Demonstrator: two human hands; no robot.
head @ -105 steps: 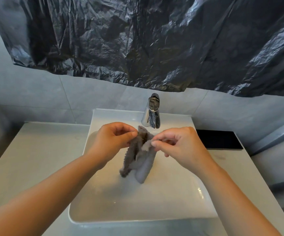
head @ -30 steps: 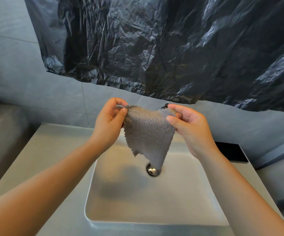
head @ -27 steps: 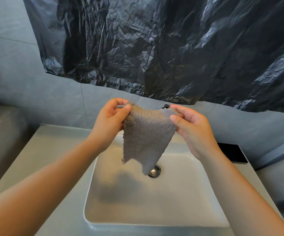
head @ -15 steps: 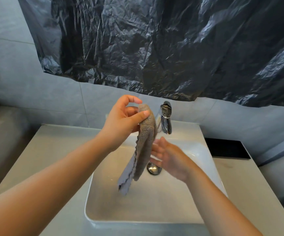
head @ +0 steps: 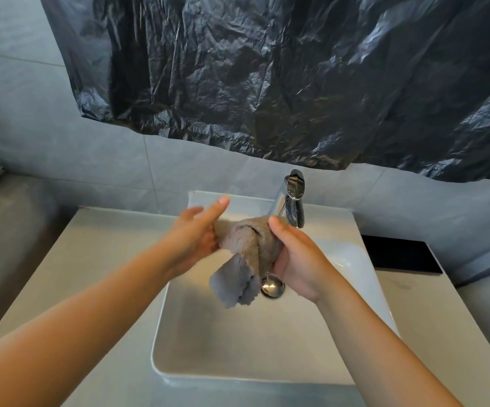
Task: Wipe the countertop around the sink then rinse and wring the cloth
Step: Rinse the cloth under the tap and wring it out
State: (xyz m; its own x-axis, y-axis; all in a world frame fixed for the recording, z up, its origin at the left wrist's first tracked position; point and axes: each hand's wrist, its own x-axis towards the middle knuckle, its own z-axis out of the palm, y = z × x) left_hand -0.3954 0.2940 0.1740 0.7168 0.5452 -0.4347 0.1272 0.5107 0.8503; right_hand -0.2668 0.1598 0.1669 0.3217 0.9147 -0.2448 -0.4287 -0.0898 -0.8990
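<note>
A grey fluffy cloth point(head: 245, 251) is bunched between both my hands above the white rectangular sink point(head: 267, 342). My left hand point(head: 196, 239) presses against the cloth's left side with its fingers stretched out. My right hand point(head: 296, 259) wraps around the cloth's right side, thumb on top. A loose end of the cloth hangs down next to the chrome drain point(head: 272, 286). The chrome tap point(head: 295, 201) stands just behind the cloth; no water is visibly running. The pale countertop point(head: 96, 259) surrounds the sink.
A black flat panel point(head: 399, 254) lies on the countertop at the right. Crumpled black plastic sheeting point(head: 267, 83) hangs on the tiled wall above the tap. A dark ledge point(head: 5, 230) runs along the left side.
The cloth was held spread out by two corners, then hung folded from my left hand. Now both hands have come down and gathered it into a bunch in front of the tap.
</note>
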